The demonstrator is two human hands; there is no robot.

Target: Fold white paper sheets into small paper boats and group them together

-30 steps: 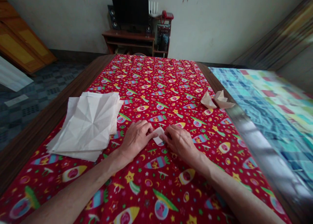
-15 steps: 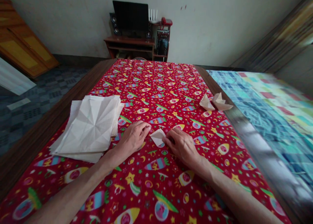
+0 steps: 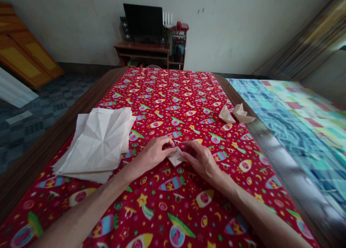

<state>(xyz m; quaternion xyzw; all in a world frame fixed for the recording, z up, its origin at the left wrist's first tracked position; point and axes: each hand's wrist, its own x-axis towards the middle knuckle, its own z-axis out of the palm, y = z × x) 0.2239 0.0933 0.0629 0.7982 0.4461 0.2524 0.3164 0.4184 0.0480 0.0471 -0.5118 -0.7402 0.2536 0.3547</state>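
Note:
A small white folded paper (image 3: 175, 158) lies on the red patterned cloth (image 3: 173, 204), one corner pointing toward me. My left hand (image 3: 159, 149) pinches its left upper edge between thumb and fingers. On the opposite side, my right hand (image 3: 198, 157) has its thumb and forefinger at the paper's right corner. The fingertips hide part of the paper's far edge. To the left of my left forearm rests a stack of creased white paper sheets (image 3: 94, 143), the top one marked with star-like fold lines.
Two folded paper shapes (image 3: 227, 114) stand near the table's right edge (image 3: 273, 140). Beyond the table's far end are a desk (image 3: 143, 47) with a monitor (image 3: 143, 21) and a red telephone (image 3: 182, 26). A bed with a blue checked cover (image 3: 270, 107) adjoins on the right.
My left hand has moved right onto the paper, closing the gap that was there. Both hands now touch it, and the paper sits slightly nearer to me.

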